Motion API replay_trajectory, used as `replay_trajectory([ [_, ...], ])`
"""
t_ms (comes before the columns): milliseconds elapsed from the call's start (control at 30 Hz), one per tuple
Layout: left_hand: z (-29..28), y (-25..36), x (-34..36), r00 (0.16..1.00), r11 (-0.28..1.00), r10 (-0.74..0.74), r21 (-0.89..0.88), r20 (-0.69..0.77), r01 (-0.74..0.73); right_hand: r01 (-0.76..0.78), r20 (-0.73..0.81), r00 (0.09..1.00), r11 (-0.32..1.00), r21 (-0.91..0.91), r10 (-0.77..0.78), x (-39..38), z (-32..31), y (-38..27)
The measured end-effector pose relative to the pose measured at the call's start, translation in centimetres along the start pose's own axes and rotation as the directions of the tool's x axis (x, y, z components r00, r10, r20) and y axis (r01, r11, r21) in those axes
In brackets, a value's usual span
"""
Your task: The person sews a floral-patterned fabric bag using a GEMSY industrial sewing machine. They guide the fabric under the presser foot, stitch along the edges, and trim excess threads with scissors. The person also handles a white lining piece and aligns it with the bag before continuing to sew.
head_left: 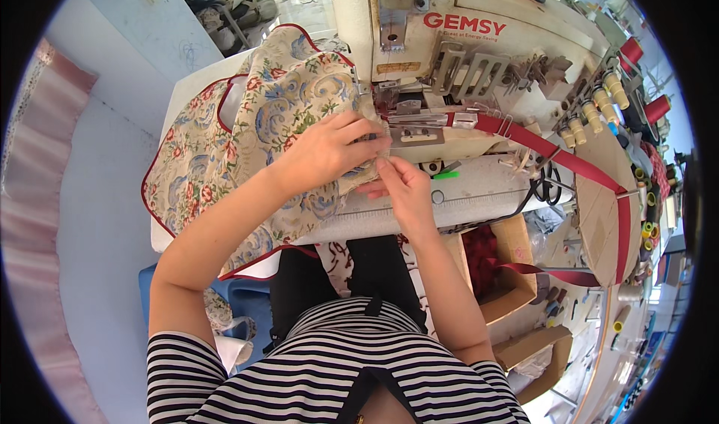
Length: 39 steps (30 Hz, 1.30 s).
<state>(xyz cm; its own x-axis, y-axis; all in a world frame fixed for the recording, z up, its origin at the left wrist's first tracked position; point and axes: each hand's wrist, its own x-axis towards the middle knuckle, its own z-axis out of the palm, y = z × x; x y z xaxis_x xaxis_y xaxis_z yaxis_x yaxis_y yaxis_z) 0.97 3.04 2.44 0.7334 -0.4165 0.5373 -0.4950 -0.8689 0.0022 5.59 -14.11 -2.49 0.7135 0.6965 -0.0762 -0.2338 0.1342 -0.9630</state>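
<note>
A floral tapestry-like fabric (288,102) with dark red binding along its edges spreads over the white sewing table (174,113) and hangs over the near edge. My left hand (333,151) lies across its right side, fingers bent and closed on the cloth. Just right of it, my right hand (404,188) pinches the fabric's edge between thumb and fingers. The two hands almost meet there, and they partly hide the edge. Beyond my fingertips stands the sewing machine (419,50), whose metal binding guide (427,119) carries a red binding tape (524,137).
The tape runs right over a metal rod and down near a cardboard box (502,308) holding dark red cloth. Thread cones (601,98) stand at the right. A bright green object (446,175) lies by the machine bed. A blue container (156,285) sits below the table at left.
</note>
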Motion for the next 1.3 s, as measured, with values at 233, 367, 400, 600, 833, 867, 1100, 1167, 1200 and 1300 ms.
replay_trajectory([
  [233, 0.1, 0.2, 0.7, 0.999, 0.993, -0.037, -0.110, -0.006, 0.036, -0.102, 0.047, 0.993, 0.980, -0.173, 0.112, -2.5, -2.2, -0.7],
  [367, -0.7, 0.6, 0.5, 0.998, 0.994, -0.068, -0.090, 0.011, 0.069, 0.124, -0.182, 0.898, 0.628, -0.768, -0.400, -8.2, -9.2, -5.0],
  [400, -0.6, 0.7, 0.6, 0.997, 0.993, -0.071, -0.091, 0.013, 0.072, 0.088, -0.226, 0.801, 0.482, -0.872, -0.555, -9.4, -11.9, -6.9],
  [600, -0.3, 1.0, 1.0, 0.998, 0.997, -0.036, -0.064, -0.045, 0.034, -0.348, -0.257, 0.652, 0.020, -0.937, -0.713, -12.4, -26.7, -18.2],
  [833, 0.3, 0.8, 1.2, 0.998, 0.997, -0.005, -0.082, -0.062, 0.000, -0.312, -0.216, 0.771, -0.060, -0.948, -0.599, -8.8, -29.7, -18.5],
  [867, 0.2, 0.7, 1.1, 0.999, 0.997, -0.014, -0.081, -0.052, 0.010, -0.169, -0.133, 0.760, 0.004, -0.986, -0.636, -7.7, -26.5, -18.2],
  [1100, -0.3, 0.1, -0.1, 1.000, 0.998, 0.001, -0.063, -0.020, -0.002, 0.188, -0.008, 0.580, 0.143, -0.972, -0.815, -7.1, -8.2, -14.3],
  [1167, -0.1, 0.0, 0.2, 0.999, 0.997, 0.012, -0.075, -0.032, -0.014, 0.278, -0.097, 0.821, 0.542, -0.793, -0.562, -7.8, -6.9, -9.9],
  [1200, -0.2, 0.0, 0.0, 0.999, 0.997, 0.007, -0.073, -0.036, -0.010, 0.221, -0.096, 0.920, 0.705, -0.674, -0.380, -7.7, -6.2, -7.4],
  [1300, -0.2, -0.3, -0.1, 0.999, 0.997, 0.023, -0.076, -0.047, -0.027, 0.063, 0.012, 0.998, 0.949, -0.310, -0.062, -4.9, -2.7, -1.7],
])
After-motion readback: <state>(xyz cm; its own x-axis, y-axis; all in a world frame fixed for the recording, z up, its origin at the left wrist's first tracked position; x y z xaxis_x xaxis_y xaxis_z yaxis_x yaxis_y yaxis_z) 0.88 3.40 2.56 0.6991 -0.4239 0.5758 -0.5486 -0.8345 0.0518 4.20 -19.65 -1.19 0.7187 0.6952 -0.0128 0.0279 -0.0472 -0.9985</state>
